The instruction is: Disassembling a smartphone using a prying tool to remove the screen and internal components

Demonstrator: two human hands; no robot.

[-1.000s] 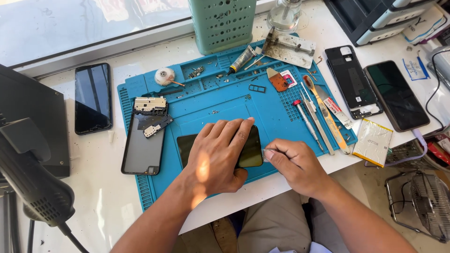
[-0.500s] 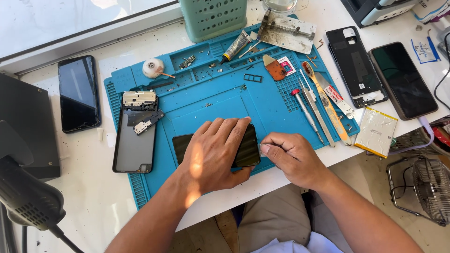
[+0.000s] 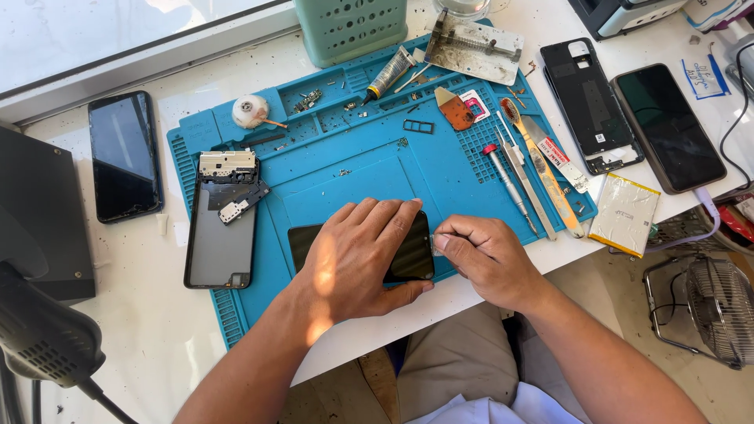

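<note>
A dark phone (image 3: 411, 253) lies screen-up at the near edge of the blue work mat (image 3: 345, 153). My left hand (image 3: 357, 255) rests flat on top of it, fingers spread, and holds it down, covering most of the glass. My right hand (image 3: 488, 255) sits just right of the phone with thumb and forefinger pinched at its right edge. Something small and thin seems to be held between those fingertips, too small to make out.
An opened phone shell with loose parts (image 3: 221, 228) lies at the mat's left. Screwdrivers and tweezers (image 3: 525, 169) lie at its right, beside a battery (image 3: 625, 213). Nearby are a black phone (image 3: 124, 153), two phones (image 3: 628, 114), a green basket (image 3: 349, 27), a metal jig (image 3: 475, 47) and a fan (image 3: 719, 306).
My right hand's pinched fingers have moved in against the phone's right edge. My left hand stays flat on the phone. The view has shifted slightly.
</note>
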